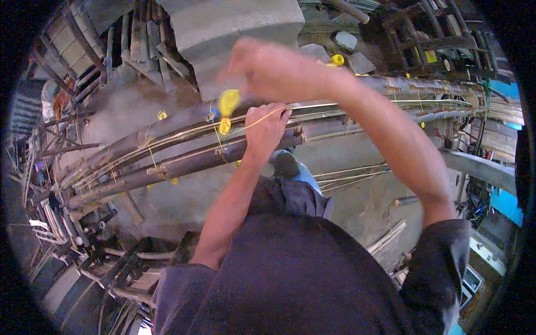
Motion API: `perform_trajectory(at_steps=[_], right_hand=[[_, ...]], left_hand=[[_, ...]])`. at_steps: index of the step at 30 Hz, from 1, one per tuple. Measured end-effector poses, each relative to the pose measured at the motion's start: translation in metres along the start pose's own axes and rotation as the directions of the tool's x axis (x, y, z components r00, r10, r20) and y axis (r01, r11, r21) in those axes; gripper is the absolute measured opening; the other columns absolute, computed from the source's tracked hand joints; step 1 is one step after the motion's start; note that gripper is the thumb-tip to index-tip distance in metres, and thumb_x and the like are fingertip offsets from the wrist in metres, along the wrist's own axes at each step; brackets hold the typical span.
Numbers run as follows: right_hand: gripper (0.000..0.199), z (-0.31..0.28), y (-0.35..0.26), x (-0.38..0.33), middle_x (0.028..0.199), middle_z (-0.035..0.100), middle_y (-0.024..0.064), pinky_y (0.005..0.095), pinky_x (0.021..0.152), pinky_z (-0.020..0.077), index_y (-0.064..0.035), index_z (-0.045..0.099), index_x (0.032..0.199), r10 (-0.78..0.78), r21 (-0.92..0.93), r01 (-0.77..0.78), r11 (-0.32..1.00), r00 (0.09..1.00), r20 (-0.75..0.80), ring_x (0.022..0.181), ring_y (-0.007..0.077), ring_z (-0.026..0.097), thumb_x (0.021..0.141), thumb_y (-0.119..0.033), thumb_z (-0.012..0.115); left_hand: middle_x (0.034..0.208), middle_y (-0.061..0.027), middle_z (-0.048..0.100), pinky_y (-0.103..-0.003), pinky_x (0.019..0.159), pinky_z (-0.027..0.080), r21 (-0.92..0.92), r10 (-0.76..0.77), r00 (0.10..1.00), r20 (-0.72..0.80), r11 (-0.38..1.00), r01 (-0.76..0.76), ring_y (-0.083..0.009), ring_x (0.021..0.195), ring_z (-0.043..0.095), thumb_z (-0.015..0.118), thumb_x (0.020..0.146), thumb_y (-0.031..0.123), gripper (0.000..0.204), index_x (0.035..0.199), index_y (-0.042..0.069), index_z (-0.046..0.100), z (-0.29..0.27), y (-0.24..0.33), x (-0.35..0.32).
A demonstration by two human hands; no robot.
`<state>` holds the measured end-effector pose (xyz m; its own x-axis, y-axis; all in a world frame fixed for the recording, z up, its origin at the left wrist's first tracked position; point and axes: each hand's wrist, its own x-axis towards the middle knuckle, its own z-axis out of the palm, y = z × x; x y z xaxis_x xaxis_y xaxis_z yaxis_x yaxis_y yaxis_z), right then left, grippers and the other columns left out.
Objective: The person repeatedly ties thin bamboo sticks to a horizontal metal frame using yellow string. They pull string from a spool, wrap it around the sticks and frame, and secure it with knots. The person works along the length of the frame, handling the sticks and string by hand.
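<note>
My left hand (265, 129) is closed around thin pale strips (312, 104) that run lengthwise between two long dark poles. A thin yellowish cord (259, 118) passes across its knuckles. My right arm reaches across above the poles, and my right hand (251, 67) is raised beyond the left one, smeared by motion, so its fingers cannot be made out. Just below it a yellow bundle of cord (228, 106) hangs over the far pole (190, 119). The near pole (195, 161) lies closer to my body, with small ties along it.
A concrete block (234, 30) stands beyond the poles. Wooden frames (435, 33) are stacked at the far right, with a yellow roll (337, 60) nearby. Loose long strips (352, 177) lie on the floor to my right. Timber pieces (139, 254) crowd the near left.
</note>
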<state>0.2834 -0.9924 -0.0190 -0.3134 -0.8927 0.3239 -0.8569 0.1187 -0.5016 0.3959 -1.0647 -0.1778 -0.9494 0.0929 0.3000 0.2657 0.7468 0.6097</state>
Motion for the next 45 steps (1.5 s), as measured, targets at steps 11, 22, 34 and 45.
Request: perform_trajectory(at_steps=[11,22,34,45], right_hand=[[0.025,0.085,-0.021,-0.127,0.067,0.056,0.0130,0.0401,0.061,0.0482,-0.0046,0.060,0.078,0.667,0.700,-0.513,0.496,0.742,0.071,0.065,0.0281,0.059,0.092,-0.024,0.052],[0.015,0.168,-0.049,-0.178,0.083,0.068,0.0113,0.0447,0.066,0.0554,-0.0071,0.067,0.082,0.315,0.054,-0.365,0.929,0.862,0.398,0.079,0.0315,0.068,0.080,-0.018,0.057],[0.026,0.119,0.031,-0.071,0.081,0.067,0.0193,0.0456,0.069,0.0504,-0.0073,0.070,0.090,0.574,0.278,-0.597,0.752,0.801,0.168,0.077,0.0390,0.065,0.085,-0.032,0.063],[0.023,0.115,-0.030,-0.050,0.087,0.070,0.0113,0.0354,0.074,0.0520,-0.0012,0.070,0.090,0.696,0.013,-0.697,0.717,0.714,-0.079,0.078,0.0330,0.065,0.089,-0.024,0.065]], left_hand=[[0.080,-0.0080,0.067,-0.040,0.063,0.044,0.084,-0.033,0.994,0.106,0.996,0.024,-0.0277,0.072,0.064,0.061,0.085,0.023,0.014,0.087,0.012,0.069,-0.009,0.014,0.005],[0.060,0.0018,0.039,-0.029,0.049,0.030,-0.488,-0.527,0.678,0.513,0.471,0.735,-0.0105,0.055,0.042,0.053,0.091,0.027,0.031,0.067,0.009,0.046,0.022,-0.022,0.119],[0.114,-0.0125,0.066,-0.033,0.095,0.043,-0.292,-0.062,0.966,0.249,0.947,0.136,-0.0215,0.109,0.060,0.053,0.095,0.041,0.045,0.119,0.004,0.061,-0.124,-0.120,0.144],[0.100,-0.0056,0.067,-0.026,0.089,0.044,-0.593,-0.295,0.955,0.010,0.767,0.244,-0.0117,0.096,0.060,0.056,0.097,0.024,0.026,0.106,0.002,0.066,-0.250,-0.166,0.005]])
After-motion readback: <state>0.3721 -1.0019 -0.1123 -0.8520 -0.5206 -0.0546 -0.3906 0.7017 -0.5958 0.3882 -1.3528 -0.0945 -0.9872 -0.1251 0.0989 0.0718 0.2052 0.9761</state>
